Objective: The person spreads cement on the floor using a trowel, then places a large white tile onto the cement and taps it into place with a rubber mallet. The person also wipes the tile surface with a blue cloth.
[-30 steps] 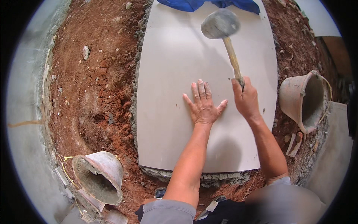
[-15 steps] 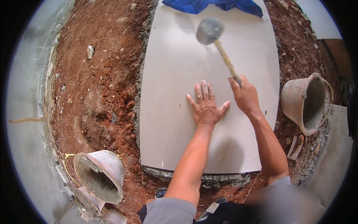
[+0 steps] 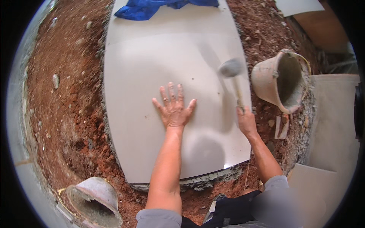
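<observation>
My left hand (image 3: 175, 111) lies flat with fingers spread on a large pale tile (image 3: 137, 144). Wrapped round the handle of a mallet (image 3: 230, 68) is my right hand (image 3: 246, 118), near the tile's right edge. The mallet has a dark grey head and a light handle, both somewhat blurred. Its head is over the right part of the tile; whether it touches the surface I cannot tell. Grey mortar (image 3: 213, 179) shows beneath the tile's near edge.
A blue cloth (image 3: 146, 9) lies at the tile's far end. Mortar-smeared buckets lie tipped on either side, one at right (image 3: 266, 79) and one at lower left (image 3: 102, 193). Reddish soil (image 3: 72, 102) with stones borders the tile. A string (image 3: 248, 173) runs by the near right corner.
My right hand and the mallet have moved right and lower over the tile. The left hand keeps its flat, spread pose on it. The whole view has shifted.
</observation>
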{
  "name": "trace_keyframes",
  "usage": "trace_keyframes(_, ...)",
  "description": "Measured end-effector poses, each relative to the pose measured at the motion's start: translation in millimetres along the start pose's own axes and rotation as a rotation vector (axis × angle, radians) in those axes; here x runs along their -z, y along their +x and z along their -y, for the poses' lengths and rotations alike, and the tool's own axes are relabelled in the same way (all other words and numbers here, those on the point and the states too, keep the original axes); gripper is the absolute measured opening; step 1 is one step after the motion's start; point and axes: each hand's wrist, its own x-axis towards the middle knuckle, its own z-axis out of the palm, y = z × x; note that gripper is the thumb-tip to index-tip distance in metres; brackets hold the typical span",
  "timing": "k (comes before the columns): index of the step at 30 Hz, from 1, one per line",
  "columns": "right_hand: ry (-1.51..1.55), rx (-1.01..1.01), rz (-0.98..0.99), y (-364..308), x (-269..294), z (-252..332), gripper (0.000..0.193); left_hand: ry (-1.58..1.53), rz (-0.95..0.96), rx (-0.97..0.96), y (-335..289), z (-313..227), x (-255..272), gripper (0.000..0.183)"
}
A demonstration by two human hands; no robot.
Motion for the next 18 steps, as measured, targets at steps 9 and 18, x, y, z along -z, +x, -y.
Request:
trace_keyframes(9, -0.107, -0.24, 0.195, -36.1, 22.0, -23.7, 0.028, 0.011, 0.071, 0.013, 0.4, -3.6, 9.8, 0.078)
trace_keyframes(18, 0.359, 0.039, -0.182, 24.1, -0.6, 21.9, 0.03, 0.018, 0.037, 0.001, 2.8, -2.1, 8.8, 0.078)
